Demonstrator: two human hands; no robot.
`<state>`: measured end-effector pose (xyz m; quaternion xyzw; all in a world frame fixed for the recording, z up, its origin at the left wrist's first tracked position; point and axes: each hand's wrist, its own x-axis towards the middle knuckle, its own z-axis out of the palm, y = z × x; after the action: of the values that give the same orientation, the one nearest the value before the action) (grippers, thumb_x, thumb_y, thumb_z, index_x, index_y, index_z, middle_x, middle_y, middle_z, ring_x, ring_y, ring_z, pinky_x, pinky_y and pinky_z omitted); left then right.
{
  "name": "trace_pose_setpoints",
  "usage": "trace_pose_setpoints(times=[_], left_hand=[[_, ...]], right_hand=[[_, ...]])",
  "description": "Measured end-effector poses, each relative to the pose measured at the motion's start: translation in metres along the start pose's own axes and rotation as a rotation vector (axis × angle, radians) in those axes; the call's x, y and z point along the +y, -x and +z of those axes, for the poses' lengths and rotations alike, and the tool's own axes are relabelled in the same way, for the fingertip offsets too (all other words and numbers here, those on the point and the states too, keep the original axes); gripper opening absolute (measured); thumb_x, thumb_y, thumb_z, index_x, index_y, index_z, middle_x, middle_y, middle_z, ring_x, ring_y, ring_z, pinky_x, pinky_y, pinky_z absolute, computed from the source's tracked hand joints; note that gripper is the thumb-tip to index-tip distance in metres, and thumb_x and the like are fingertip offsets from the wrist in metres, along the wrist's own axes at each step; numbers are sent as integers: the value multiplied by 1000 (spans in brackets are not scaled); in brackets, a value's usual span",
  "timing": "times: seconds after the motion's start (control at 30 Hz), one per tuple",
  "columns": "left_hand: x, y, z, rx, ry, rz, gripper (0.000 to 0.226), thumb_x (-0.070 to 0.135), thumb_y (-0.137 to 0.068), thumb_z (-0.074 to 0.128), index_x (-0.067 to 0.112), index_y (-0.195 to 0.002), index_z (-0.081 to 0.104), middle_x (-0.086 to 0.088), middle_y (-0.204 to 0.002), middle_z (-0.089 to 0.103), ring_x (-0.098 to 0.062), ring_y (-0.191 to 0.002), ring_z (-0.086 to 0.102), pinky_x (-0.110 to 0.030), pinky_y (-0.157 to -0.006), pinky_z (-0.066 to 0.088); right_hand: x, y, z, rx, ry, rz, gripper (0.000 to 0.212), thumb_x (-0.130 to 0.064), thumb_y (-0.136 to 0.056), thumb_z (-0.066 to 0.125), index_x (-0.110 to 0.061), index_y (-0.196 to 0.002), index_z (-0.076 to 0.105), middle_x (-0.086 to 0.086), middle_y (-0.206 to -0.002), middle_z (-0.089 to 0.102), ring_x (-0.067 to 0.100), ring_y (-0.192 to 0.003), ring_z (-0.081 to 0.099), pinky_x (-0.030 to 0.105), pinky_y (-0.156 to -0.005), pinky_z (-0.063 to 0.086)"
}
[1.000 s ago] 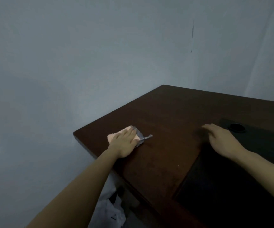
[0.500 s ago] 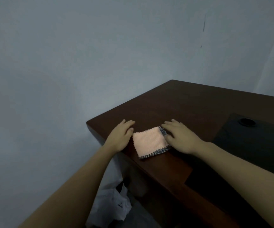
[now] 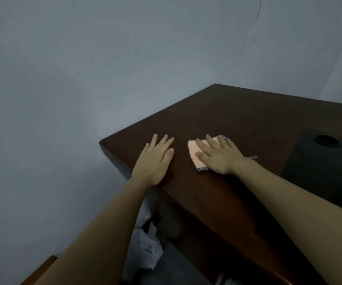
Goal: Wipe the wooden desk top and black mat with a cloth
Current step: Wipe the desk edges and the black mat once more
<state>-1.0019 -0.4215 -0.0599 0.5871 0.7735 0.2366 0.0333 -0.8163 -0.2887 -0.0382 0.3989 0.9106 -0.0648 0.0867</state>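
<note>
Head view: right hand (image 3: 219,156) flat on cloth (image 3: 193,150)

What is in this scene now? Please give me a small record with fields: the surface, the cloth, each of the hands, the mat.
surface: dark wooden desk top, corner near a grey wall
cloth: pink cloth with dark patterned edge, flat on the wood
right hand: fingers straight, pressing on the cloth
left hand: flat on bare wood, beside the cloth, apart from it
black mat: right of the cloth, untouched by either hand
</note>
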Motion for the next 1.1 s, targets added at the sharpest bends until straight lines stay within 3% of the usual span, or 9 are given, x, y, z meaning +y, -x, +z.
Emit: trace_pose_setpoints(times=[0.13,0.3,0.4,0.53,0.63,0.8,0.93,1.0,1.1], left_hand=[[0,2,-1,26,59,13,49,40,-110,18,34,-157,29,11,-165,22,-11,-154,1,-34,-125,2],[-1,9,-2,66,86,41,52,42,-109,8,37,-156,30,11,-164,25,-11,-154,2,-28,-120,-3],[0,8,-1,51,59,32,55,47,-108,6,38,-156,31,12,-164,26,-11,-154,1,-31,-122,-2],[1,8,-1,59,49,4,54,48,-108,8,39,-155,33,15,-163,27,-11,-154,1,-31,-122,0],[-1,6,0,43,67,-13,56,54,-106,8,42,-154,33,17,-162,27,-9,-154,2,-36,-124,3],[-5,3,0,16,78,-15,55,55,-105,10,43,-154,33,17,-162,28,-8,-154,3,-39,-126,6],[-4,5,-1,4,46,8,59,56,-104,8,40,-155,32,13,-163,28,-11,-154,4,-37,-126,4],[-3,6,0,-3,23,17,64,59,-99,5,39,-155,31,13,-163,26,-12,-155,5,-37,-125,4],[-5,4,1,-17,-2,25,63,57,-99,6,40,-156,28,13,-165,21,-13,-155,4,-40,-126,4]], right_hand=[[-34,46,12,-32,55,-129,60,-73,-97,6,-58,-151,-17,0,-168,-20,40,-153,-16,54,-123,-10],[-43,122,28,-26,57,-287,63,-79,-94,12,-63,-148,-17,0,-166,-25,35,-152,-23,49,-123,-14],[-10,120,20,-49,46,-228,65,-80,-92,10,-61,-150,-13,-1,-167,-21,34,-153,-20,45,-123,-13],[44,81,10,-17,29,29,68,-79,-92,8,-57,-154,-10,2,-170,-15,38,-155,-10,49,-125,-6],[43,56,10,-14,38,127,68,-79,-93,7,-54,-155,-9,4,-170,-13,41,-154,-8,53,-124,-6],[-21,82,21,-11,60,-99,68,-77,-95,7,-53,-155,-13,3,-168,-19,40,-153,-15,53,-123,-9],[-23,141,34,9,77,-315,65,-77,-95,10,-57,-152,-16,-2,-166,-24,31,-152,-23,46,-124,-13],[1,150,33,4,86,-332,66,-78,-93,7,-57,-151,-16,-4,-167,-22,30,-153,-21,43,-124,-13],[53,140,25,5,86,-176,85,-86,-76,-10,-53,-154,-14,-1,-169,-15,32,-155,-12,43,-124,-6]])
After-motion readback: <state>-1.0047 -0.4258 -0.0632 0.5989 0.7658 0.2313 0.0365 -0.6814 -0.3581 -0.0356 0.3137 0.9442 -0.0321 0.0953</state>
